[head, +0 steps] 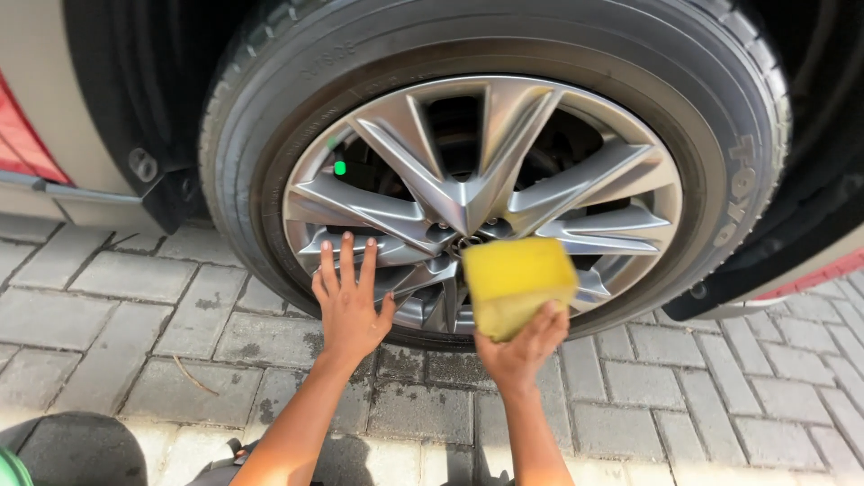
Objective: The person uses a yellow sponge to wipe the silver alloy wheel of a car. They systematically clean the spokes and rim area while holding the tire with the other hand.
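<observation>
The right hand (520,353) grips a yellow rectangular foam sponge (517,283) from below, fingers pinching its lower edge. The sponge's broad face is against the silver multi-spoke alloy wheel (477,202), its long axis roughly horizontal. The left hand (348,306), fingers spread, braces flat on the rim, left of the grip. Judgement: keep the sponge face flat and follow each spoke.

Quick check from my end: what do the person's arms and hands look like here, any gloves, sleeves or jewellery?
Both arms are bare from wrist to where they leave the picture: no sleeves show. The left hand and the right hand wear no gloves. No rings, watch or bracelets show on the fingers or wrists. The right hand looks slightly blurred.
</observation>
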